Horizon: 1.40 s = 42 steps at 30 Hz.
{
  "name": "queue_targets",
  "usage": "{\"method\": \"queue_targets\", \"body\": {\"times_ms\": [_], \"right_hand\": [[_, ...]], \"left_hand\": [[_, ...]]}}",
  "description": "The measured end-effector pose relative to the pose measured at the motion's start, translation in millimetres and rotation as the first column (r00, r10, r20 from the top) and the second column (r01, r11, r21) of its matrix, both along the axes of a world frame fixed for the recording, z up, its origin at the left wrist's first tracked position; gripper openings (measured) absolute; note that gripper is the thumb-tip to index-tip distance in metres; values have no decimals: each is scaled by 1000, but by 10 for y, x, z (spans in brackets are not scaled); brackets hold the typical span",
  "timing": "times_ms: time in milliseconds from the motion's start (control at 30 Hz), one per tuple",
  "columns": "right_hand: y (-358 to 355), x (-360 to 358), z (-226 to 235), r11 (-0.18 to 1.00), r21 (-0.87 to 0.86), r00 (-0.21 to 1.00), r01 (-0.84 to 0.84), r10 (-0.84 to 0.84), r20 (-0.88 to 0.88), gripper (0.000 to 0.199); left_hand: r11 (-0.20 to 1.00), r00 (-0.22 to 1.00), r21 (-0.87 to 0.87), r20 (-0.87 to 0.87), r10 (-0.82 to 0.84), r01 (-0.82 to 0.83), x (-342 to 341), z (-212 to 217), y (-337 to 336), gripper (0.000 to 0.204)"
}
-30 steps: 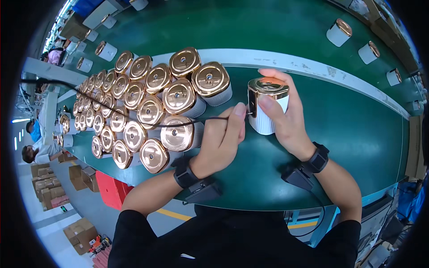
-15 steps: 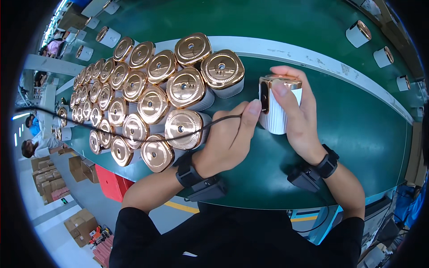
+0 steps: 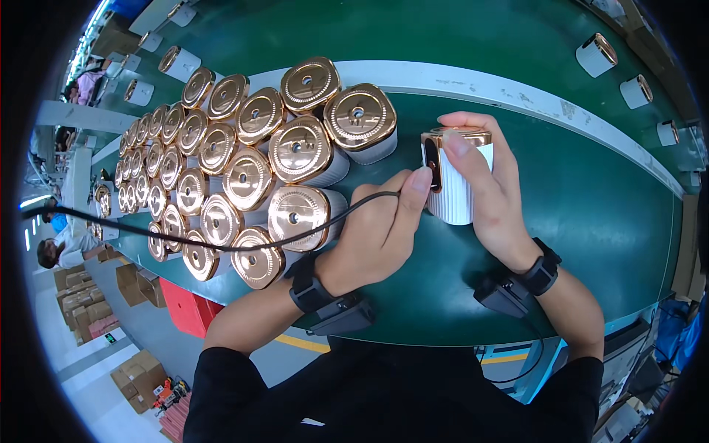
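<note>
My right hand (image 3: 491,181) is wrapped round a white ribbed canister-shaped device (image 3: 452,198) with a shiny rose-gold top, thumb near its upper edge. On the device's left side is a dark oblong panel in a gold frame. My left hand (image 3: 377,232) pinches the end of a thin black cable (image 3: 325,221) right against the lower part of that panel. The fingertips hide the cable's tip, so I cannot tell whether it is plugged in. To the left, many matching devices (image 3: 299,151) stand close together in rows, gold ends up, each with a small central hole.
The green table (image 3: 583,221) has a pale rail (image 3: 473,85) along its far side. Beyond it, more white-and-gold devices (image 3: 597,55) stand on a green surface. A red box (image 3: 185,306) and cardboard cartons (image 3: 139,376) are on the left. The cable trails across the rows.
The cable end in my left fingers has come up against the dark panel, and the device in my right hand has shifted slightly left. The trailing cable has swung lower over the rows.
</note>
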State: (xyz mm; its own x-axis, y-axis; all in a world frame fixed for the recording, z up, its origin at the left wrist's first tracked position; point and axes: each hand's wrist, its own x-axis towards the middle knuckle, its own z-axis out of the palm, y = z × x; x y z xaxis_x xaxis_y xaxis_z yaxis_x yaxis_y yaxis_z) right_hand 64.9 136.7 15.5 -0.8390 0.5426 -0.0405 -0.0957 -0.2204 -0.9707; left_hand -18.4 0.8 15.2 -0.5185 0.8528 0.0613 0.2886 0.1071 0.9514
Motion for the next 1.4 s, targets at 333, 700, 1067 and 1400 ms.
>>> {"method": "queue_targets", "body": {"times_ms": [333,700,1067,1400], "right_hand": [[-22,-2,29,994,104,998,14,-20,58,38],[312,-109,-64,932,342,992,118,-125,-2,40],[2196,-33,-144,135,885,720,445,-643,-263,44],[1373,-1870,142,376,927,1000,16,7,-20,44]], "left_hand": [[999,996,40,-89,4,-1,6,-40,26,40],[989,921,7,367,133,-145,-57,-38,-20,58],[992,924,49,372,91,-118,5,-44,21,47],[984,906,64,404,130,-169,-59,12,-13,47]]}}
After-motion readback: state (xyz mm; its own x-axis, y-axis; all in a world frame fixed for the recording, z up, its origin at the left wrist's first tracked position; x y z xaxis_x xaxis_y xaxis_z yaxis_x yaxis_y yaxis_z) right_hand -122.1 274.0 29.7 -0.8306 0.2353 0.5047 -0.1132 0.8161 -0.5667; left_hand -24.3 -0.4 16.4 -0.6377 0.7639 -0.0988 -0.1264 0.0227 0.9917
